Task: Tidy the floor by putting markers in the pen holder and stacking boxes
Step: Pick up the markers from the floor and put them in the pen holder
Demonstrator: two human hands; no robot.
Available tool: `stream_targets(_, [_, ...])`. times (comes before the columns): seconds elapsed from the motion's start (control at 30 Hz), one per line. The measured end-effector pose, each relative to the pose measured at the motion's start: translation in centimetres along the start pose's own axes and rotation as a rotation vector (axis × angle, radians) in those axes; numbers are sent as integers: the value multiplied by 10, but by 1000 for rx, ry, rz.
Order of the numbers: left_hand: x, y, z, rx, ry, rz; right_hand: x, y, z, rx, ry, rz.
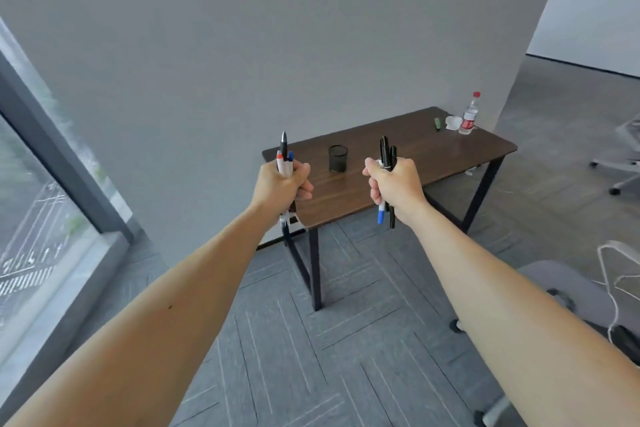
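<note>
My left hand is closed around a bunch of markers: a black one sticks up highest, with red and blue caps beside it. In my right hand is a second bunch of markers, mostly black on top, with a blue cap poking out below the fist. Both fists are held up in front of a dark wooden table. A black mesh pen holder stands upright on the table, between my two hands and beyond them. No boxes are in view.
A water bottle with a red cap, a white object and a small green item sit at the table's far right end. A large window runs along the left. Office chairs stand at right. Grey carpet tiles cover the floor.
</note>
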State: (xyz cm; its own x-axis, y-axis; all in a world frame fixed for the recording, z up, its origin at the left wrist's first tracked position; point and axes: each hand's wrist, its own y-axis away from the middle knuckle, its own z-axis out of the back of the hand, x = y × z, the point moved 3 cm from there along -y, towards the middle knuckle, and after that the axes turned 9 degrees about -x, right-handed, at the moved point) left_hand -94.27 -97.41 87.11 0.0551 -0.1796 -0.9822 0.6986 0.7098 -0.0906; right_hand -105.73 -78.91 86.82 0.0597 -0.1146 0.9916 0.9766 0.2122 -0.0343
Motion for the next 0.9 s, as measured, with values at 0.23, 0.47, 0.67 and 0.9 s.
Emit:
stream_targets(0.23, [8,-159,-92,-27,5,35,-20,-176,-8,-32,11,-56])
stream_targets(0.47, [54,-303,-156,-20,7,86,-56,-322,-50,-50,48,-90])
stream_targets(0.67, [114,-442,-204,-24,31,163,-99,-455,-111,-80,35,-172])
stream_targets(0.9, [181,-558,-249,-32,0,275,-152,-569,-185,-118,-117,-363])
